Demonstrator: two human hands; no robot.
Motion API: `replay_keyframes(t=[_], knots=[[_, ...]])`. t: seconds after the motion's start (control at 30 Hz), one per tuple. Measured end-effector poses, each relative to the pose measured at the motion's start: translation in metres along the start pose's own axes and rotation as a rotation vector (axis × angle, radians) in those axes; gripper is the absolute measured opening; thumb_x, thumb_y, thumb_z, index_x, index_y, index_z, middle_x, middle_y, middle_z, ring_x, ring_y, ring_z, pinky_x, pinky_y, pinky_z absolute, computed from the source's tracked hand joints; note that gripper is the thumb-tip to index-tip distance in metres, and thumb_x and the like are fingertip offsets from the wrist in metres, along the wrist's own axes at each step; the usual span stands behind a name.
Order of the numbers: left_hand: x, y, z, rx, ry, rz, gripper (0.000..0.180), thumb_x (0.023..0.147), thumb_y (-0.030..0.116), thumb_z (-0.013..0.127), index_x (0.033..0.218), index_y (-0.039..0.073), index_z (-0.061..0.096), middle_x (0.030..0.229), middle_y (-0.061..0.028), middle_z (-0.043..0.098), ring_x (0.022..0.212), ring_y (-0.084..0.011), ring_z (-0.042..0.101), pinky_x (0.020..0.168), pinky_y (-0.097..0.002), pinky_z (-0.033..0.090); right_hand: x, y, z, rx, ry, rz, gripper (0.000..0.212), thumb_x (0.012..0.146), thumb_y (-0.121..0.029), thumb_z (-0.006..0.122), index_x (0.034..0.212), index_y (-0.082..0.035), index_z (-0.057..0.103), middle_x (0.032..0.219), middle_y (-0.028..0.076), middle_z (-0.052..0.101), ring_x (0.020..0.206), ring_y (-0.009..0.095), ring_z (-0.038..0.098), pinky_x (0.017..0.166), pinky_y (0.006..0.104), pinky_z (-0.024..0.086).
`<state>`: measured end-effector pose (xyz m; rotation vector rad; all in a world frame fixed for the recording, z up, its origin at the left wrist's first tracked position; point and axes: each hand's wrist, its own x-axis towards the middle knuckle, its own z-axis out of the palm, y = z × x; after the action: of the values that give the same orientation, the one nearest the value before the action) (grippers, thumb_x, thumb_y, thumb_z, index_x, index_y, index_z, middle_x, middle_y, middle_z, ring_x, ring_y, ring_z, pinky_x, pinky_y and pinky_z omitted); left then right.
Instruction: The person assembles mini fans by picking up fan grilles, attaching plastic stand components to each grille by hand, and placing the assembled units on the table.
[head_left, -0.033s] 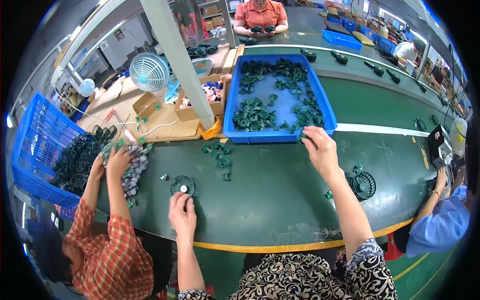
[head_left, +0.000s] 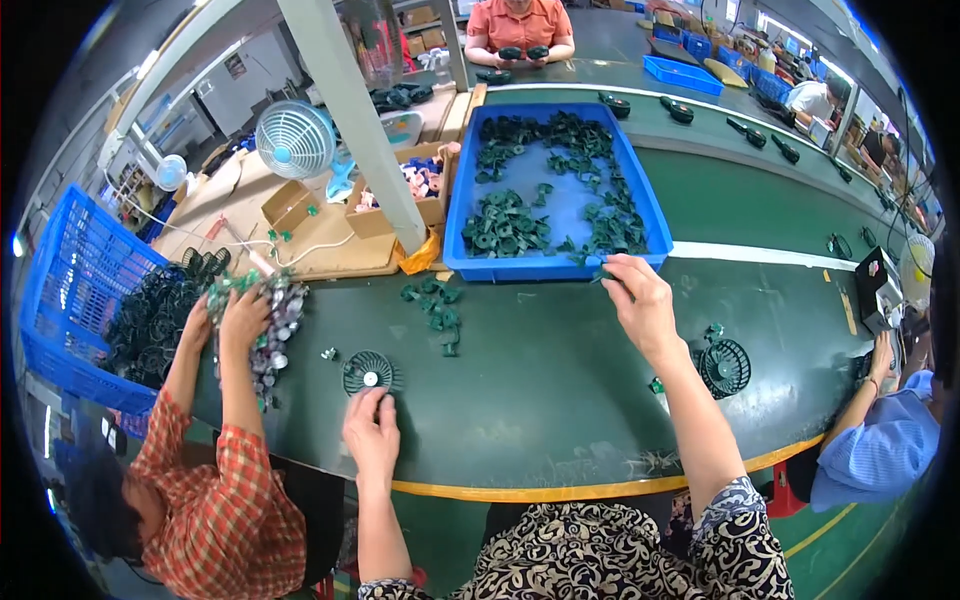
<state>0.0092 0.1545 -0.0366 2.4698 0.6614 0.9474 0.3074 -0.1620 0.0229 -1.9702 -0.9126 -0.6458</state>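
Observation:
My left hand (head_left: 371, 435) is open, its fingers loosely bent and apart, at the near edge of a round dark green fan guard (head_left: 354, 370) with a white centre. It holds nothing I can see; whether it touches the guard I cannot tell. My right hand (head_left: 645, 305) is over the near right rim of a blue tray (head_left: 550, 269). Its thumb and forefinger come together on a small green plastic part (head_left: 601, 274), mostly hidden by the fingertips. Many dark green fan blades (head_left: 505, 225) lie in the tray.
Loose green parts (head_left: 437, 312) lie on the green table (head_left: 530, 400). Another fan guard (head_left: 724, 368) is at right. At left, a co-worker's hands (head_left: 243, 318) work in a pile beside a blue crate (head_left: 80, 300). A grey post (head_left: 352, 110) rises behind the tray.
My left hand has shifted very slightly right. The co-worker's hands at left have moved a little over their pile. My right hand keeps its place by the tray rim.

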Motion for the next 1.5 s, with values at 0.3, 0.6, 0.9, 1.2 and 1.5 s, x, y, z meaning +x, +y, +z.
replay_keyframes(t=[0.3,0.6,0.9,1.2,1.5], knots=[[-0.072,0.147,0.011,-0.35,-0.514,-0.032,0.046,0.09,0.014,0.077,0.133,0.006,0.064,0.123,-0.0147,0.069,0.068,-0.0175,0.065,0.063,-0.0308,0.055,-0.073,-0.041,-0.031,0.142,-0.056,0.121,0.023,0.086,0.004,0.076,0.109,0.002,0.073,0.116,0.015,0.073,0.087,0.019,0.073,0.069,0.0264,0.059],[-0.066,0.151,0.006,-0.496,-0.474,0.048,0.049,0.088,-0.005,0.06,0.136,0.007,0.062,0.137,-0.0179,0.063,0.104,-0.0319,0.071,0.08,-0.0388,0.058,-0.175,-0.078,-0.071,0.408,-0.099,0.776,0.028,0.096,-0.002,0.071,0.123,0.002,0.066,0.08,0.003,0.063,0.063,0.009,0.06,0.056,0.0244,0.05],[-0.048,0.141,0.017,-0.015,-0.395,0.19,0.035,0.088,0.001,0.069,0.123,0.002,0.066,0.094,-0.0151,0.068,0.083,-0.0363,0.061,0.078,-0.0455,0.052,-0.166,-0.081,-0.078,-0.196,-0.208,0.385,0.035,0.085,-0.006,0.079,0.119,-0.003,0.068,0.106,0.016,0.061,0.079,0.033,0.065,0.069,0.0419,0.054],[-0.057,0.135,0.018,-0.085,-0.355,0.019,0.023,0.087,0.01,0.078,0.107,0.0,0.074,0.083,-0.0129,0.073,0.075,-0.0276,0.067,0.072,-0.0399,0.054,-0.164,-0.078,-0.079,-0.231,-0.287,0.412,0.037,0.083,-0.007,0.081,0.117,-0.001,0.068,0.105,0.018,0.062,0.082,0.037,0.067,0.071,0.0445,0.054],[-0.068,0.138,0.022,-0.24,-0.41,-0.133,0.015,0.089,0.014,0.076,0.099,0.004,0.074,0.079,-0.0124,0.071,0.074,-0.0326,0.067,0.069,-0.0444,0.053,-0.136,-0.123,-0.056,-0.015,-0.353,0.237,0.034,0.08,-0.016,0.085,0.108,-0.001,0.071,0.098,0.013,0.065,0.072,0.031,0.07,0.064,0.0418,0.058]])
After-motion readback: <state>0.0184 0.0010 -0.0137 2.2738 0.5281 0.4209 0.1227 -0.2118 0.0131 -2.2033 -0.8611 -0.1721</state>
